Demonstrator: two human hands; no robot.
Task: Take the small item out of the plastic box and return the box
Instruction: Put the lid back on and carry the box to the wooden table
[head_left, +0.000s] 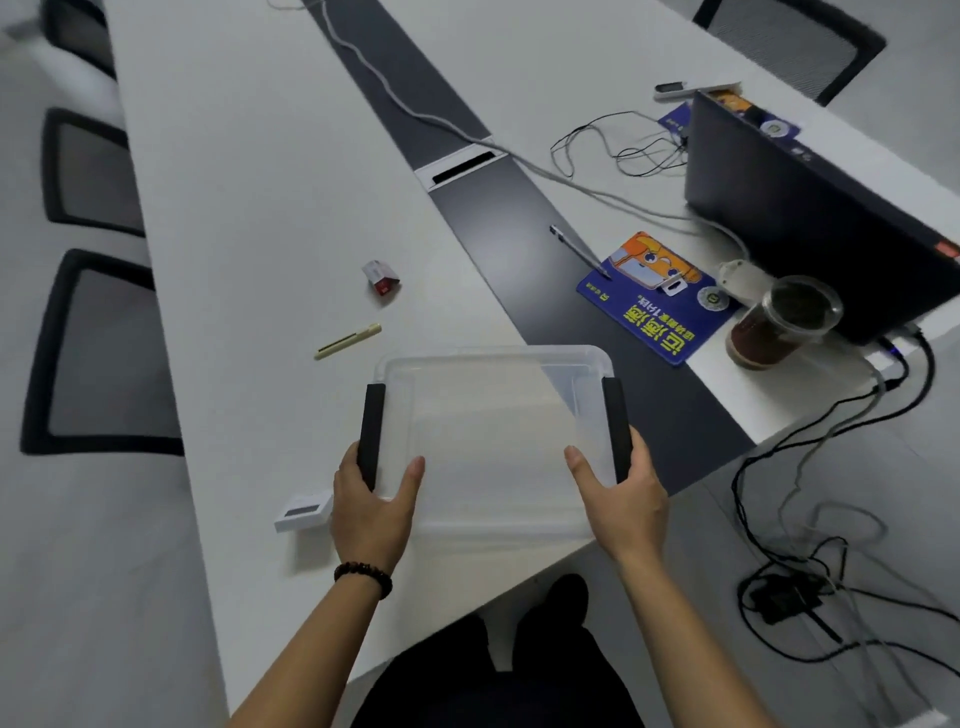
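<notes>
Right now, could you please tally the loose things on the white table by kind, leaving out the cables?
Plastic box, held by left hand and right hand: 1
Pens, beige and dark: 2
Small boxes, red-and-white and white: 2
Blue pads: 2
Laptop: 1
Drink cup: 1
Total: 9

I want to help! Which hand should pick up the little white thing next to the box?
Left. The left hand grips the plastic box right beside the small white item; the right hand is across the box.
</notes>
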